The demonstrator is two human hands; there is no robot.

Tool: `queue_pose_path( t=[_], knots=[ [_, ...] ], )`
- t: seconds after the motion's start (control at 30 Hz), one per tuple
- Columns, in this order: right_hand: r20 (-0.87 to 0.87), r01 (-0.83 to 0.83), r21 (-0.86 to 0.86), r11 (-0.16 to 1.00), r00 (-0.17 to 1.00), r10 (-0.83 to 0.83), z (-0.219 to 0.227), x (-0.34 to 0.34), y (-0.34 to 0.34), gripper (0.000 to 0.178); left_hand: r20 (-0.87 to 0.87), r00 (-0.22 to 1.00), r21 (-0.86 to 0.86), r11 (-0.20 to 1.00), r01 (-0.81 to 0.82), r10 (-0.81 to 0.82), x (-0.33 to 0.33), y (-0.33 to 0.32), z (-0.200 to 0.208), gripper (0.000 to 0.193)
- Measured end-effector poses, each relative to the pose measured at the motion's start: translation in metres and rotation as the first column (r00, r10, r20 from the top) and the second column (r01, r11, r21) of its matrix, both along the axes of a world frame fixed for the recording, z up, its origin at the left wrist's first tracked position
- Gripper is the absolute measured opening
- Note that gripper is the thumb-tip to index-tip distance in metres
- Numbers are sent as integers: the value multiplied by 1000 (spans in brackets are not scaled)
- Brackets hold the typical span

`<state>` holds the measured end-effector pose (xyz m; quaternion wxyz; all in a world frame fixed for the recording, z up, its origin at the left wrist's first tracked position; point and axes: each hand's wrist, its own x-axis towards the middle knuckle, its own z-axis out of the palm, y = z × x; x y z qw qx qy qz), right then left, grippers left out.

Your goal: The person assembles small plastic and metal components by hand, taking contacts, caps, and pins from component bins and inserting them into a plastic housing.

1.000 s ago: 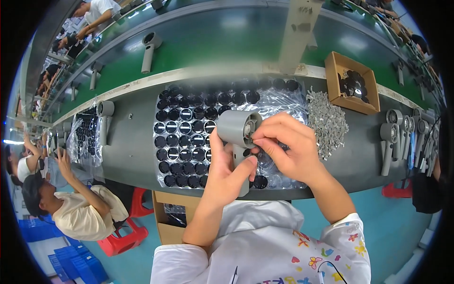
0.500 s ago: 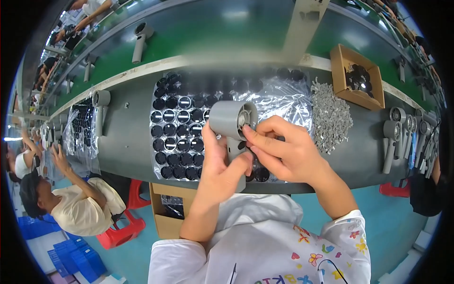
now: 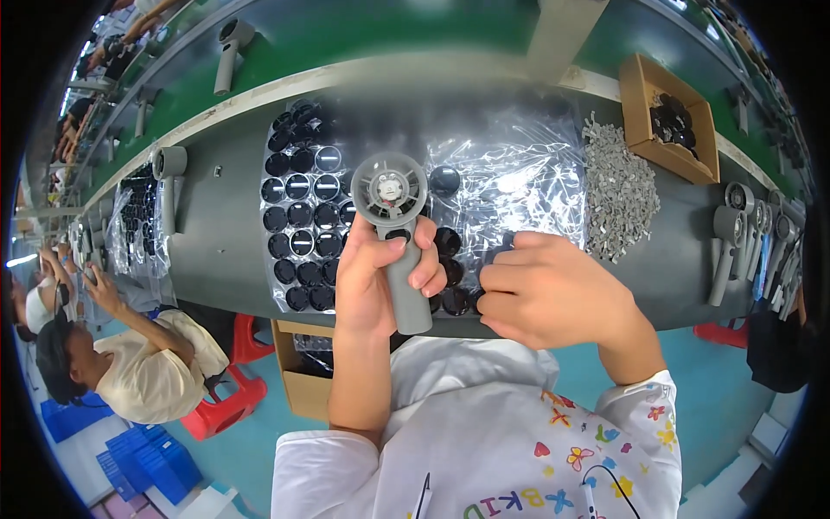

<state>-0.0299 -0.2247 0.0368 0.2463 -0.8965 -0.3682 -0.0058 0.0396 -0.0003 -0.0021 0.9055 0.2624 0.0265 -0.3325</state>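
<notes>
My left hand (image 3: 378,275) is closed round the handle of a grey handheld fan (image 3: 408,294), held upright over the table with its round head away from me. The head's front faces me and shows a light hub inside a ring. To the right, my right hand (image 3: 553,290) is closed, its fingers curled; a dark edge shows by the index finger, but what they hold is hidden. Black round caps (image 3: 298,214) lie in rows on clear plastic film (image 3: 519,195) under and beside my hands. One single cap (image 3: 444,180) lies just right of the fan head.
Small grey parts (image 3: 618,190) form a heap right of the film, beside a cardboard box (image 3: 635,112) of black pieces. More grey fans (image 3: 729,233) stand at the far right. A co-worker (image 3: 138,363) sits at the left near a red stool (image 3: 225,406). An open carton (image 3: 303,389) stands below the table edge.
My right hand has left the fan and moved right and slightly down. The fan has turned so its front faces me, and my left hand now wraps its handle.
</notes>
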Motion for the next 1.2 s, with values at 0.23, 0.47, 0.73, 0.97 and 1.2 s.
queue_pose_path(
  t=[0.23, 0.47, 0.73, 0.97, 1.2],
  knots=[
    [-9, -15, -96, 995, 1000, 14, -4, 0, 3, 20, 38, 998, -50, 998, 48, -46, 2, 3, -3, 49],
    [-253, 82, 217, 973, 967, -25, 4, 11, -11, 12, 63, 996, -37, 998, 59, -56, 3, 2, -4, 50],
    [-650, 591, 753, 291, 738, 182, 3, 27, -27, 15, 84, 996, 29, 999, -14, 12, -3, -1, 3, 51],
    [-632, 783, 618, -70, 547, 548, -11, 33, -26, 24, 253, 962, 165, 975, -151, 106, -19, -17, 18, 63],
    [-707, 726, 688, 16, 664, 243, -10, 27, -18, 21, 323, 945, 294, 943, -156, 56, -30, -37, 27, 53]
  ],
)
